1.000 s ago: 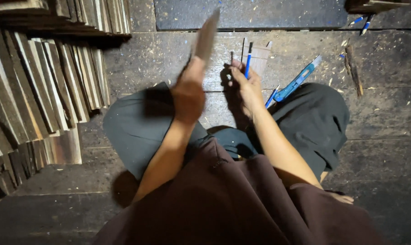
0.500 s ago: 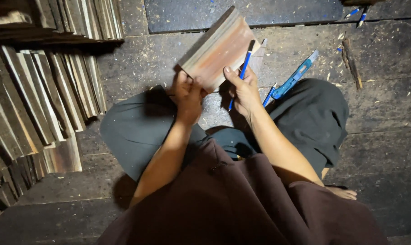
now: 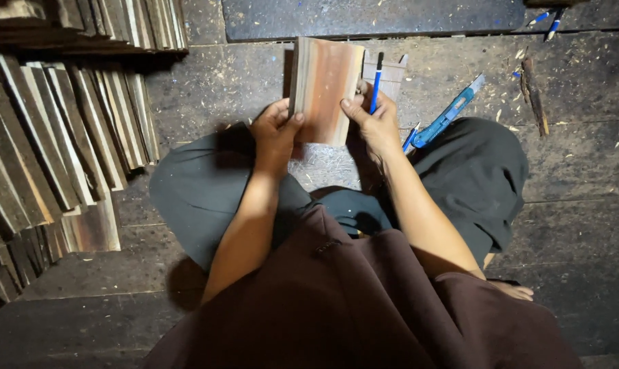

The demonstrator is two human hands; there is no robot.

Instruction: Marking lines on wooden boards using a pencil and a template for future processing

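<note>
Dark plank floor (image 3: 583, 171) w/ sawdust (dim light), stacked slats (image 3: 57, 130) left.

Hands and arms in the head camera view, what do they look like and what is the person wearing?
Both forearms are bare from elbow to wrist. The left hand and right hand wear no gloves, rings, watch or bands that show. A dark brown top covers the body, with dark grey-green trousers over the crossed legs.

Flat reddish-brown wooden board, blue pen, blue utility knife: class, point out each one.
Flat reddish-brown wooden board (image 3: 326, 89), head view, middle of its face.
Blue pen (image 3: 376, 83), head view, its barrel.
Blue utility knife (image 3: 449, 115), head view, its handle.
</note>
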